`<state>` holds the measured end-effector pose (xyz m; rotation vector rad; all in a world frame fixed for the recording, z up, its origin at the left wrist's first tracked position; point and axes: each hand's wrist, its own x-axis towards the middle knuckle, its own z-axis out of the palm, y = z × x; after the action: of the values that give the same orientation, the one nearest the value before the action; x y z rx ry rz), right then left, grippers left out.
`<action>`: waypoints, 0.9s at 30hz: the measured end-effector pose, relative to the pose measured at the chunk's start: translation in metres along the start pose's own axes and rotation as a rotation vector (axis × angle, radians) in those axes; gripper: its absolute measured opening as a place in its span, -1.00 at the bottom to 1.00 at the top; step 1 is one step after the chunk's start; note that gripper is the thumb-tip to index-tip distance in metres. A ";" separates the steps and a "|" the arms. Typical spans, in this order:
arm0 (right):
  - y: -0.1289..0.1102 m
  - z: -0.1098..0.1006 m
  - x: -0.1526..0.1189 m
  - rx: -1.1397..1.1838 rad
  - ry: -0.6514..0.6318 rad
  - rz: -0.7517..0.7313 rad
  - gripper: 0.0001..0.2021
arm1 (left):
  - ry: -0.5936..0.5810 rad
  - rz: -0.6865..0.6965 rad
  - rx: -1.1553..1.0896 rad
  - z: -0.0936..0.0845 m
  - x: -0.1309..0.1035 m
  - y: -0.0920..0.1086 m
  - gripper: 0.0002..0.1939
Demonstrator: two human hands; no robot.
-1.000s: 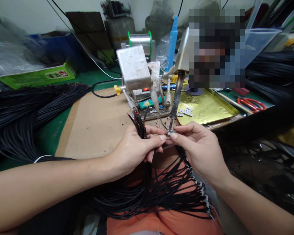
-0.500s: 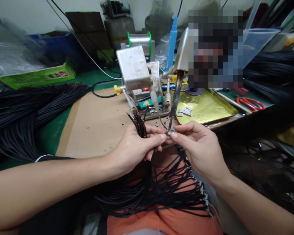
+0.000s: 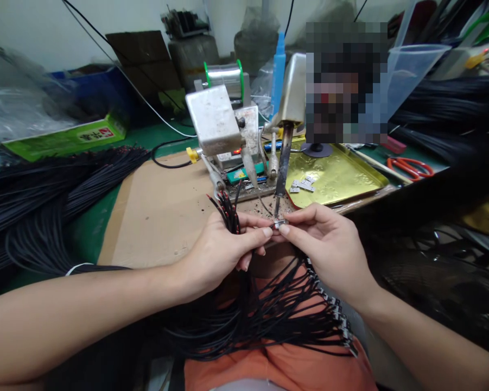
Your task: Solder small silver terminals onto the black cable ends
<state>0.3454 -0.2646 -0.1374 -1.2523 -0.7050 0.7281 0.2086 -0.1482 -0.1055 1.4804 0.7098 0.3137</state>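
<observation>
My left hand (image 3: 222,247) is closed around a bundle of black cables (image 3: 228,213) whose stripped ends show red. Its thumb and forefinger pinch a single cable at the wire end. My right hand (image 3: 331,244) pinches a small metal connector (image 3: 280,223) between thumb and fingertips, meeting the left fingertips. Just above the connector comes the tip of a soldering iron (image 3: 284,157), held in a stand and pointing down; whether it touches is too small to tell. Across my lap lie many black cables (image 3: 268,320), with metal connectors (image 3: 342,320) along their right ends.
Several loose connectors (image 3: 303,185) lie in a gold tray (image 3: 345,168). Behind stand a metal holder block (image 3: 214,117), a solder spool (image 3: 226,81) and a blue bottle (image 3: 278,76). Orange-handled scissors (image 3: 411,168) are at right. Cable bundles (image 3: 65,190) cover the left, beside cardboard (image 3: 154,217).
The whole view has shifted slightly, so the bench items appear lower and mostly farther left. Both hands keep their grips at the iron's tip, with the connector tilted a little differently.
</observation>
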 end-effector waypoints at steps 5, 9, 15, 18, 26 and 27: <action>-0.001 -0.004 -0.005 -0.045 -0.031 0.000 -0.78 | -0.018 -0.009 0.040 0.002 -0.005 0.001 -0.68; -0.007 -0.010 -0.006 -0.179 -0.033 -0.026 -0.77 | -0.075 -0.016 0.064 0.004 -0.009 0.002 -0.69; -0.042 -0.048 0.004 -0.379 -0.355 0.042 -0.85 | -0.193 -0.045 0.022 0.006 -0.010 0.000 -0.66; -0.051 -0.050 0.000 -0.534 -0.335 -0.040 -0.89 | -0.268 -0.031 0.024 0.006 -0.009 -0.002 -0.65; -0.020 0.003 -0.023 -0.607 -0.306 -0.349 -0.92 | -0.320 0.137 0.077 0.013 -0.008 -0.005 -0.75; -0.019 0.004 -0.023 -0.596 -0.299 -0.357 -0.89 | -0.325 0.135 0.080 0.013 -0.009 -0.005 -0.77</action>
<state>0.3303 -0.2838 -0.1200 -1.5052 -1.4247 0.4177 0.2088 -0.1646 -0.1093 1.6117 0.3669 0.1419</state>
